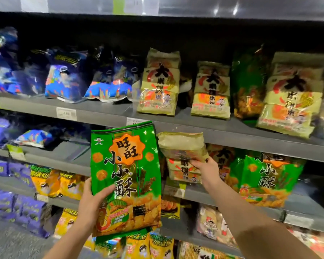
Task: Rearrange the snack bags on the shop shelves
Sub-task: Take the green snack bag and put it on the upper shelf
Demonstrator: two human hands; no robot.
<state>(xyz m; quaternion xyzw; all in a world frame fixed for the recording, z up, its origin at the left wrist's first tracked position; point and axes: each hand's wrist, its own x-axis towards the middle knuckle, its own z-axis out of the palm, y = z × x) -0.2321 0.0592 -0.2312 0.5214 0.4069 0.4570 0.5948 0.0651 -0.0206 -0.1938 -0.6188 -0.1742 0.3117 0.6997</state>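
Left hand [94, 204]: grips the green bag [126, 176] at its lower left edge, thumb on the front, fingers behind. The bag is upright in the air before the middle shelf [64, 154].
Right hand [207, 171]: pinches the bottom edge of a tan bag [183, 146], at 3 o'clock of the green bag, just under the upper shelf [232, 133].
Risk, green bag: it is held by one edge of slick foil, so it may swing or slip to the floor [7, 243] if the grip eases.
Risk, tan bag: held from below and tilted, it may flop over, catch the upper shelf's lip at 12 o'clock, or topple the bags behind it.
Risk, far right: the end tan bag [292, 94] stands near the shelf's front edge, where a bump could tip it off.
Blue bags [64, 77]: at 10 o'clock and blurred; about four on the upper shelf and one lying on the middle shelf. The exact count cannot be told.
Yellow bags [54, 182]: at least two, at 8 o'clock.
Green bags: one in hand; a shelf green bag [249, 83] at 2 o'clock; at least two more at 4 o'clock.
Tan bags: three upright on the upper shelf, one in hand, at least two behind it.
Hands: two.
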